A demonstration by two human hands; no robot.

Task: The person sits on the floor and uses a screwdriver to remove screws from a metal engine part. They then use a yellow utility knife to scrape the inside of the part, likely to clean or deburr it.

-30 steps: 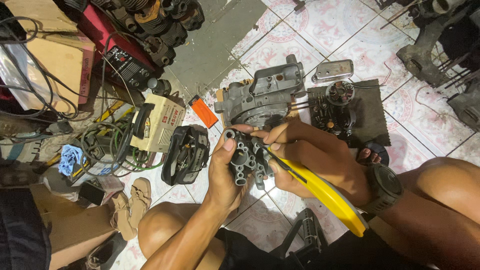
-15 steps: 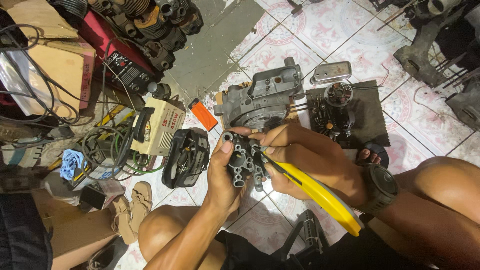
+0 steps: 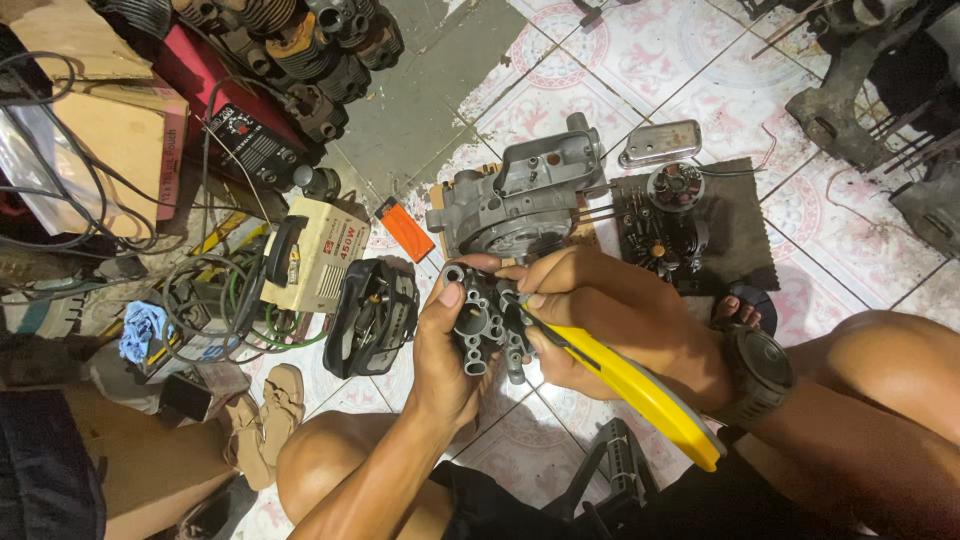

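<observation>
My left hand (image 3: 445, 355) grips a dark grey metal engine part (image 3: 488, 322) with several round holes, held above the tiled floor between my knees. The thumb lies along its left side. My right hand (image 3: 600, 315) holds a yellow-handled tool (image 3: 640, 395) whose dark blade rests against the right side of that part, while the fingers curl over the part's top. A black watch (image 3: 757, 365) sits on my right wrist. Just beyond the hands stands a grey engine casing (image 3: 525, 195).
A dark mat (image 3: 740, 235) with small engine pieces lies right of the casing, beside a metal cover (image 3: 660, 143). Left are a black helmet-like object (image 3: 375, 315), a cream box (image 3: 320, 255), an orange item (image 3: 405, 230), tangled cables (image 3: 215, 310) and sandals (image 3: 265, 420).
Both hands and the held part stay almost in place; the fingers of my right hand have shifted slightly over the part.
</observation>
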